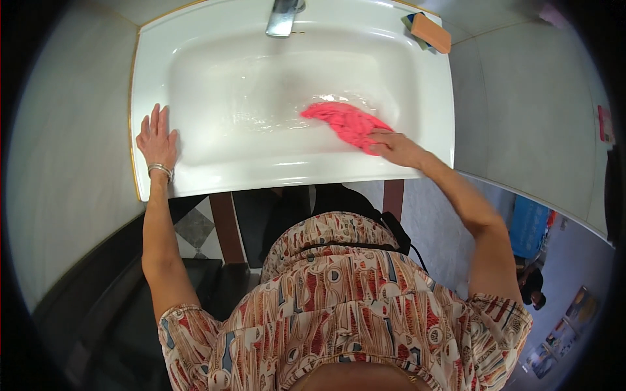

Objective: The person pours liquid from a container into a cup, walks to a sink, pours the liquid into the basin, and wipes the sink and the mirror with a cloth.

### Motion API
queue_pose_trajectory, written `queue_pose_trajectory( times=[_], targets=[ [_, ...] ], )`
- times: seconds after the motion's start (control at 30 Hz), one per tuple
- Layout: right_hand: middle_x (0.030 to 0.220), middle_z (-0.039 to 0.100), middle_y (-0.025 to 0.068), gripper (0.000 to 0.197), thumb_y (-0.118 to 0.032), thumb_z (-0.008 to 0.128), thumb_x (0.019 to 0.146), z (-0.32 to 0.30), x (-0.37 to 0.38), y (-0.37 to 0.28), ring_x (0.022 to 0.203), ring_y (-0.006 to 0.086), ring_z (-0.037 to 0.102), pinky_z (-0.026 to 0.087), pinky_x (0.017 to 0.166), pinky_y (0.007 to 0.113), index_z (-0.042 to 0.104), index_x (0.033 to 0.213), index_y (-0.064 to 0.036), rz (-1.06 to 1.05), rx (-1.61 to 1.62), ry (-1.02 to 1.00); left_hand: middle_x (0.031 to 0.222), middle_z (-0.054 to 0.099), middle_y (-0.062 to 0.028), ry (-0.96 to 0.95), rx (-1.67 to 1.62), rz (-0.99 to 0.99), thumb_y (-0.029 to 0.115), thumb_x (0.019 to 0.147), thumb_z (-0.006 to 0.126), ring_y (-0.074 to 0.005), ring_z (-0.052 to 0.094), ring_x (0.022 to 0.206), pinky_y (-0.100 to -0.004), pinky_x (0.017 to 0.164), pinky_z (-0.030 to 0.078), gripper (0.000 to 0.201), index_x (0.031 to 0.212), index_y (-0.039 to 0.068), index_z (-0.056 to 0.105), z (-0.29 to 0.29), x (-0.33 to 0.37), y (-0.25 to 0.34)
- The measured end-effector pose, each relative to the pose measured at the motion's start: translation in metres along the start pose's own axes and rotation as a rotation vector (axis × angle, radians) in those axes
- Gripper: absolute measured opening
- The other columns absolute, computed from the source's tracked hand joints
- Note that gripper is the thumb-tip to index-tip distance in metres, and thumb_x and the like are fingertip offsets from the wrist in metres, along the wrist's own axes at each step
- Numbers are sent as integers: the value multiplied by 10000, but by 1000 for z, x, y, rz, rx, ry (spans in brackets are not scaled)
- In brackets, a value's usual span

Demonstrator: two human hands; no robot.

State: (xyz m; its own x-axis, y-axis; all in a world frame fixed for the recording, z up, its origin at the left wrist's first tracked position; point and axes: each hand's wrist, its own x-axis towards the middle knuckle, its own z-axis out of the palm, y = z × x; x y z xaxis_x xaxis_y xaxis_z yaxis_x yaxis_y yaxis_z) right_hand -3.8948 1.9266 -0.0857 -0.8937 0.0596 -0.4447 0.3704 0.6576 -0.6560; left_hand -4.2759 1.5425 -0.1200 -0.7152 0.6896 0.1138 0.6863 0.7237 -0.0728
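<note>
A bright pink cloth lies bunched and wet on the right side of the white sink basin. My right hand has its fingers closed on the cloth's near right end, close to the front rim; the fingertips are partly lost in the folds. Flat on the sink's left ledge rests my left hand, fingers spread, with nothing in it. A bracelet circles that wrist. Shallow water glints around the cloth and across the basin's middle.
A chrome faucet reaches over the back of the basin. On the back right corner sit an orange bar and a green-and-blue sponge beneath it. Walls close in on both sides. A blue object stands beyond the right wall's edge.
</note>
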Motion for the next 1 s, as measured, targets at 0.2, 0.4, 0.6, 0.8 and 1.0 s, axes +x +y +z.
queue_pose_trajectory(
  times=[0.2,0.4,0.6,0.8,1.0],
  targets=[
    [1265,443,177,275,-208,503,869,-13,3,10,1070,317,504,403,912,356,591,1086,-65,107,-218,-32,1453,222,52,-2,20,-10,225,793,526,-267,220,1301,-435,1015,192,605,1360,231,314,4,4,1],
    [1081,572,102,268,-216,479,920,-23,39,-29,928,166,551,430,837,278,595,1033,-2,59,330,163,1256,488,-54,180,-212,133,241,666,643,-276,433,1128,-447,855,355,549,1197,185,515,19,8,32],
    [959,602,35,327,-251,411,947,-1,89,-74,879,99,531,417,815,237,567,1086,0,-15,1026,160,1214,510,-130,-625,-1419,-402,593,876,310,-260,562,986,-326,721,485,649,1312,118,396,33,-15,215],
    [867,563,40,361,-291,362,955,14,112,-146,787,107,499,414,758,246,548,984,17,-105,1162,266,1275,445,-169,-950,-2634,-939,499,890,391,-323,456,1138,-500,858,460,559,1295,113,380,-20,10,229],
    [921,600,26,315,-261,401,937,3,171,-93,860,103,528,427,798,264,583,1024,-18,-10,776,468,1188,520,-138,-387,-2613,-1108,83,909,401,-280,550,1023,-441,860,476,312,1215,36,433,-44,6,229]
  ],
)
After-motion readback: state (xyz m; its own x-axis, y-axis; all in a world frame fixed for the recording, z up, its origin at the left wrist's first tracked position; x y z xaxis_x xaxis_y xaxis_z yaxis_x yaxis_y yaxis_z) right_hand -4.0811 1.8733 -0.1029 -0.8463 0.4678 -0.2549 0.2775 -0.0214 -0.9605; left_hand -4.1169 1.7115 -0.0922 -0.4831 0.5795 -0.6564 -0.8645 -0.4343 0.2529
